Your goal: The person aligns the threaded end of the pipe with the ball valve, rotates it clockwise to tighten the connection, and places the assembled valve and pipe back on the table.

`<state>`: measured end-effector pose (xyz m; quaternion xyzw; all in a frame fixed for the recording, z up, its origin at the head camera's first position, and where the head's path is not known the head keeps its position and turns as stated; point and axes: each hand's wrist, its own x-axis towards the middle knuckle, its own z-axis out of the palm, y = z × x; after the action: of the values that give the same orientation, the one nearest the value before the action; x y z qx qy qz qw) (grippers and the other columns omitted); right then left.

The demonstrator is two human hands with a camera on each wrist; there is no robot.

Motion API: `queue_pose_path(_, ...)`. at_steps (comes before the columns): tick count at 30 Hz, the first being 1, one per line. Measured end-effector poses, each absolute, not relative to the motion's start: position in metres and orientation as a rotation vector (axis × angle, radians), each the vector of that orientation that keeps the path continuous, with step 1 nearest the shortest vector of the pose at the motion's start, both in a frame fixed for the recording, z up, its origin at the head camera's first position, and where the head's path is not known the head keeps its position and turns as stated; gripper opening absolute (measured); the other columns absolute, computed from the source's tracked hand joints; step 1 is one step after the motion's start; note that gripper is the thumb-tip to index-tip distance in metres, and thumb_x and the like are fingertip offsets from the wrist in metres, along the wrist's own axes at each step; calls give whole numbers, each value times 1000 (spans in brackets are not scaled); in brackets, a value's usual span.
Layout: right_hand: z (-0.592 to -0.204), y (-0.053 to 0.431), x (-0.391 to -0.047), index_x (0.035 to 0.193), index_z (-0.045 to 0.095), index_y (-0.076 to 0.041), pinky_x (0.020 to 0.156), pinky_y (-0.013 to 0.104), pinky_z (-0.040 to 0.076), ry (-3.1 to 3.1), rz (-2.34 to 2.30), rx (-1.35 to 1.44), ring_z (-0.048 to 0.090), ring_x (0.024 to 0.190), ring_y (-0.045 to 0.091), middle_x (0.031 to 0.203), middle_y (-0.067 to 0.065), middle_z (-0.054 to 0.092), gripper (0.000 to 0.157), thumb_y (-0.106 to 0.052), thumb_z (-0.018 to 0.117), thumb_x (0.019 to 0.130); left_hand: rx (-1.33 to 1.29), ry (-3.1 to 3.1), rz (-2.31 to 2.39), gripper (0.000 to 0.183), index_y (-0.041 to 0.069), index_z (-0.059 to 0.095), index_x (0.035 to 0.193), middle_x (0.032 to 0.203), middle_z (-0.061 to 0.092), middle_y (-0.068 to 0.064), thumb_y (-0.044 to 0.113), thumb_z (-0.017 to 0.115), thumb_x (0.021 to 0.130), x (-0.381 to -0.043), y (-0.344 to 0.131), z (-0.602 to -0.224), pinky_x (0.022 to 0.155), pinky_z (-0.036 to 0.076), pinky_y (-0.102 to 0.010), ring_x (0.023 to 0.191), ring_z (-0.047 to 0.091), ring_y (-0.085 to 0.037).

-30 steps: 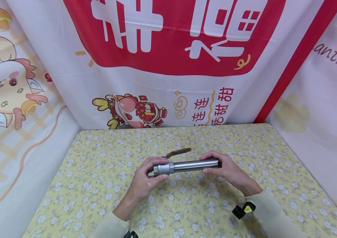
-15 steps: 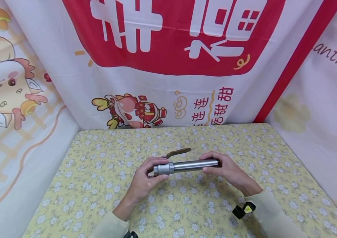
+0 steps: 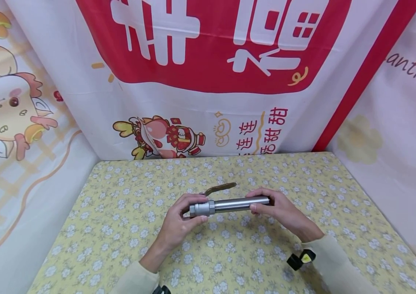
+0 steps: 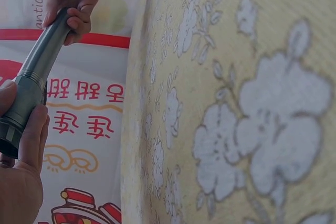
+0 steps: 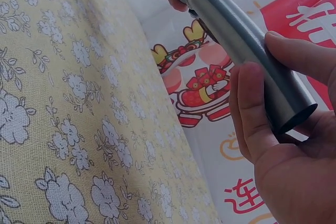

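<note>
A silver ball valve (image 3: 202, 209) and a straight steel pipe (image 3: 234, 205) are joined end to end, held nearly level above the table. My left hand (image 3: 178, 220) grips the valve body, thumb on the near side and fingers over the far side. From behind the valve a brownish lever handle (image 3: 220, 188) points right. My right hand (image 3: 279, 207) holds the pipe near its free end, with thumb and fingers on opposite sides. In the right wrist view, fine threads show on the pipe (image 5: 231, 30) close to the valve. The palm side of the left hand is partly hidden.
A yellow floral cloth (image 3: 127, 245) covers the table. Behind it hangs a white and red printed curtain (image 3: 208, 122), with printed side curtains at left and right. A black wrist strap device (image 3: 296, 261) sits at my right cuff.
My right thumb has shifted slightly upward across the pipe, away from me. The left hand, the valve and its lever look unmoved.
</note>
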<state>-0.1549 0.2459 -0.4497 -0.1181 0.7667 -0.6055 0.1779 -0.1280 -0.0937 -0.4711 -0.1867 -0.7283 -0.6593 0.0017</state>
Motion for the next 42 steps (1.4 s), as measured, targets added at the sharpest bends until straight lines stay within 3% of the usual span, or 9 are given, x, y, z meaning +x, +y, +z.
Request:
queue_pose_path(7, -451, 247, -156, 138, 70, -9, 89, 44, 62, 2175, -1722, -346, 69, 95, 24, 118, 17, 70, 38, -30, 74, 106, -590, -2288, -2056, 48, 13, 73, 136, 148, 63, -7, 10, 88, 91, -128, -94, -470, 98, 64, -33, 125, 63, -31)
queue_pose_path(11, -451, 247, -156, 138, 71, -8, 88, 46, 61, 2174, -1733, -341, 68, 97, 31, 116, 16, 71, 39, -29, 76, 105, -588, -2289, -2056, 47, 18, 74, 135, 147, 63, -7, 8, 87, 91, -127, -94, -470, 98, 64, -33, 124, 63, -31)
queue_pose_path(17, -451, 246, -155, 139, 69, -4, 87, 45, 60, 2189, -1735, -335, 66, 99, 38, 118, 14, 70, 43, -28, 77, 104, -593, -2281, -2073, 47, 17, 74, 135, 148, 62, -8, 8, 87, 91, -126, -93, -470, 97, 64, -32, 124, 63, -31)
queue_pose_path(25, -452, 246, -154, 133, 70, -10, 84, 40, 61, 2205, -1737, -374, 64, 97, 24, 134, 16, 62, 35, -25, 79, 102, -592, -2281, -2068, 47, 15, 73, 136, 148, 61, -10, 9, 87, 92, -127, -93, -471, 97, 64, -31, 124, 63, -31)
queue_pose_path(33, -451, 247, -155, 138, 67, -8, 83, 39, 63, 2190, -1733, -452, 69, 99, 21, 128, 22, 68, 42, -12, 82, 98, -584, -2277, -2085, 49, 8, 71, 138, 150, 60, -10, 9, 87, 91, -126, -94, -470, 97, 64, -32, 125, 62, -32)
queue_pose_path(42, -450, 246, -154, 137, 67, -8, 83, 40, 63, 2193, -1724, -467, 68, 97, 21, 126, 22, 68, 40, -9, 80, 100, -577, -2276, -2091, 48, 12, 73, 137, 150, 60, -10, 9, 87, 91, -126, -94, -470, 96, 65, -32, 126, 61, -32)
